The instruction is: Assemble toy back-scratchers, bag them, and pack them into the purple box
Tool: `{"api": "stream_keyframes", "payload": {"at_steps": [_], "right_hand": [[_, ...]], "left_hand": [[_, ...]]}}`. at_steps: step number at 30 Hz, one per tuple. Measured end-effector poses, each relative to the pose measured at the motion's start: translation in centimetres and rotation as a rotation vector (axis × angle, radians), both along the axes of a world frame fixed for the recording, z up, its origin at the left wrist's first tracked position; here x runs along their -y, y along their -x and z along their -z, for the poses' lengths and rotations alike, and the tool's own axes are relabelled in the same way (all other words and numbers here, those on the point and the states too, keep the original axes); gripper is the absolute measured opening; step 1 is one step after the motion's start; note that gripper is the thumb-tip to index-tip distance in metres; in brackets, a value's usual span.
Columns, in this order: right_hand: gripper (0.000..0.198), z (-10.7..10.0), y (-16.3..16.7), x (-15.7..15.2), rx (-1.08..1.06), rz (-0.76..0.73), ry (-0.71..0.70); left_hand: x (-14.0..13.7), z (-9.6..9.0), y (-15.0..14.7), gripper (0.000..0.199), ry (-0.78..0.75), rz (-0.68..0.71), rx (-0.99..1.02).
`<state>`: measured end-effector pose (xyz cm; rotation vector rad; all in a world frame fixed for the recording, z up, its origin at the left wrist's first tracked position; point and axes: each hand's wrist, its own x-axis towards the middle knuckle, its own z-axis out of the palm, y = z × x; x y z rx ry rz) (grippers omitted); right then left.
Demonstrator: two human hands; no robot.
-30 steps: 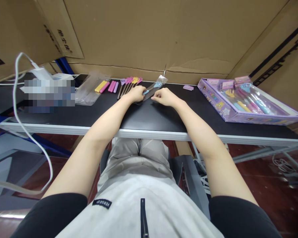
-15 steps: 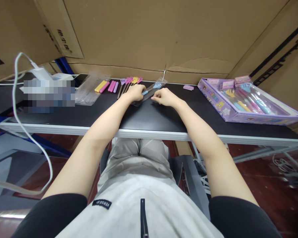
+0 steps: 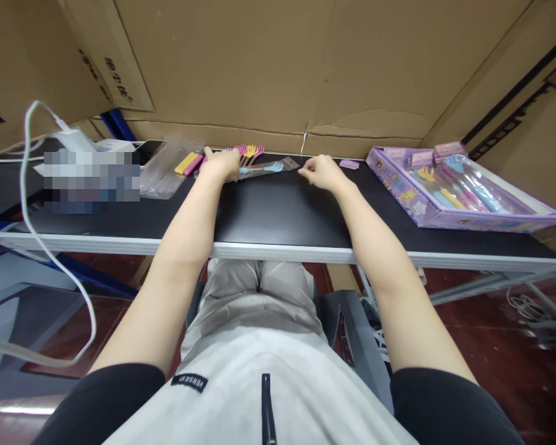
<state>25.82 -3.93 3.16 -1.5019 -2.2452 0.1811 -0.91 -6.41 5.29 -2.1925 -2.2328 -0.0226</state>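
My left hand (image 3: 222, 164) is closed round one end of a clear plastic sleeve with a blue back scratcher (image 3: 273, 167) in it; the blue claw points right. Under and behind this hand lie several back scratchers (image 3: 250, 152) with pink and yellow claws, partly hidden. Left of it rest a yellow handle (image 3: 185, 163) and a pink handle (image 3: 193, 165). My right hand (image 3: 324, 173) is closed, fingertips pinched together just right of the sleeve's end. Whether anything is between those fingertips is too small to tell.
Flat clear plastic sleeves (image 3: 164, 173) lie on the black table (image 3: 282, 210) at left. A purple display box (image 3: 421, 207) of bagged back scratchers stands at right. A small purple piece (image 3: 349, 164) is near the cardboard wall (image 3: 259, 68). A white cable (image 3: 58, 247) hangs at left.
My left hand has moved left with the sleeved blue back scratcher, which now lies flatter, over towards the row of scratchers. My right hand has shifted slightly right and away from the sleeve.
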Motion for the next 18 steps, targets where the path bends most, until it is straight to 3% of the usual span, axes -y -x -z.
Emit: {"api": "stream_keyframes", "payload": {"at_steps": [5,8,12,18], "right_hand": [[0.023,-0.2,-5.6,-3.2,-0.170,0.459,-0.079],[0.030,0.1,-8.9,-5.3,-0.274,0.640,-0.046],[0.036,0.5,-11.6,-7.4,-0.309,0.716,-0.024],[0.042,0.6,-11.4,-8.2,-0.173,0.715,0.095]], "left_hand": [[-0.6,-0.1,1.6,0.053,0.083,-0.083,-0.071],[0.3,-0.7,1.1,0.049,0.139,-0.079,-0.105],[1.5,-1.5,0.2,0.054,0.171,-0.082,-0.124],[1.6,-1.6,0.0,0.060,0.149,-0.094,-0.095]]}}
